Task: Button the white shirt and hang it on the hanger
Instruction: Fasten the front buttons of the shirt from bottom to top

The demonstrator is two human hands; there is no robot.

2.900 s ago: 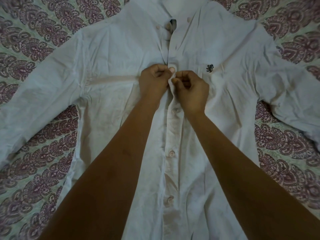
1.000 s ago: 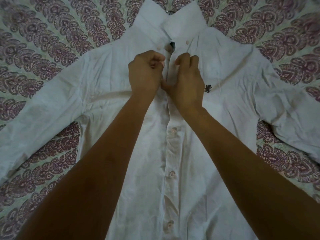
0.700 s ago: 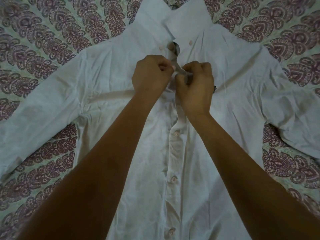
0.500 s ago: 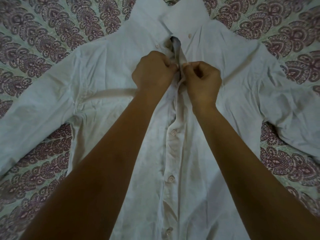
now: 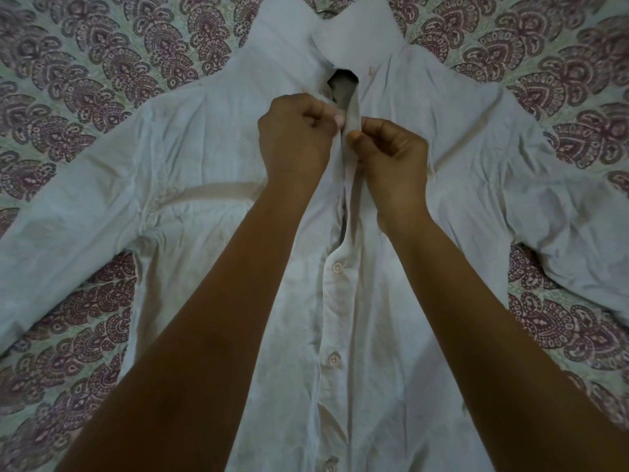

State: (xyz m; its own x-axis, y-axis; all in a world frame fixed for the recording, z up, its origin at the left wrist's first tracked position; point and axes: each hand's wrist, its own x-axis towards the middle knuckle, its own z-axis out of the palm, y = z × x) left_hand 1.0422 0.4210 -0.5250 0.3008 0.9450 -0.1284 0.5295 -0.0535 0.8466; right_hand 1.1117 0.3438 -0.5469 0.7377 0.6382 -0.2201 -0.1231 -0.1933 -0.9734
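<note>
Moved up, left hand (image 5: 296,141) and right hand (image 5: 391,158) pinch the white shirt (image 5: 204,148).

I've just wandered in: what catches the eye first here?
A white shirt lies spread face-up across a paisley bedspread, filling most of the view. At its chest, just below the collar, the left hand and right hand each pinch an edge of the open front. Below them, the buttons are already fastened.
</note>
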